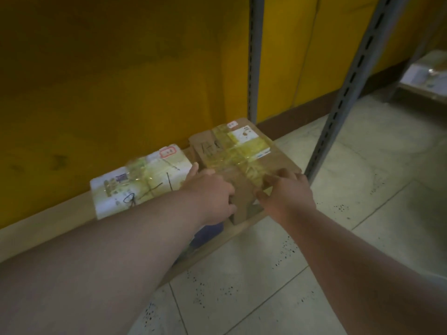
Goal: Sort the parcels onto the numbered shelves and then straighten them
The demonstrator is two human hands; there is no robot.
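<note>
A brown cardboard parcel (244, 163) sits on the low wooden shelf (48, 221), at its right end near a grey metal post (350, 85). Both hands hold this parcel at its near side: the left hand (212, 197) grips the near left corner with curled fingers, and the right hand (287, 192) grips the near right corner, with its fingers on the taped top. Just beside it on the left lies a white parcel (140, 180), close against the brown one.

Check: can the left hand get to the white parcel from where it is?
Probably yes. The left hand grips the brown box right beside the white parcel, and nothing lies between them.
</note>
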